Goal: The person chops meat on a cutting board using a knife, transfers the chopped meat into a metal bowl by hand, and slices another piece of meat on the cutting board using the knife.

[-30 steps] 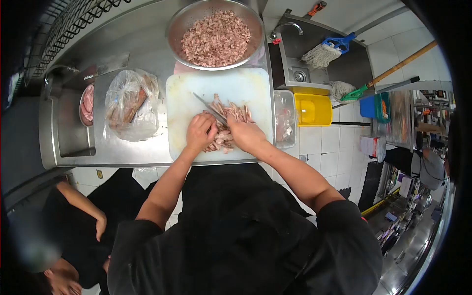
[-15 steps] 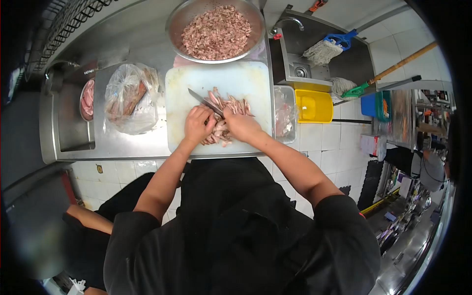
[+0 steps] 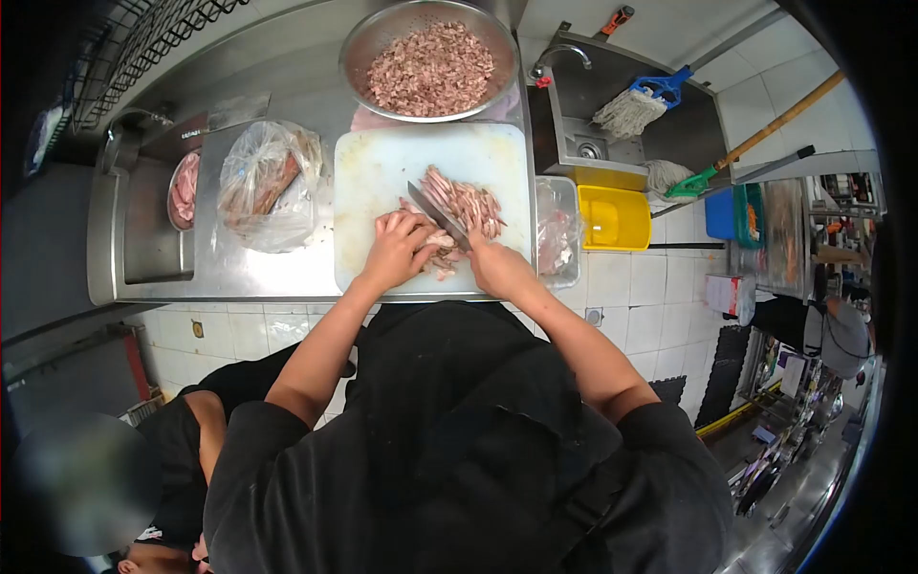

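My right hand (image 3: 502, 267) is closed round the handle of a kitchen knife (image 3: 437, 212). The blade points away and to the left, lying between two groups of cut meat. On its far right side is a pile of thin meat strips (image 3: 470, 203). My left hand (image 3: 396, 249), fingers curled, presses on meat pieces (image 3: 443, 258) near the board's front edge, partly hiding them. All of this rests on a white cutting board (image 3: 368, 158).
Behind the board stands a metal bowl (image 3: 352, 59) of chopped meat. Left are a plastic bag with meat (image 3: 273, 187) and a sink (image 3: 143, 230) holding a meat bowl (image 3: 184, 191). Right are a clear tub (image 3: 559, 230) and yellow bin (image 3: 612, 218). Another person (image 3: 182, 450) is at lower left.
The knife and my right hand have moved right and nearer my body. The strips now form a pile beyond the blade, apart from the pieces by my left hand. The view has shifted slightly.
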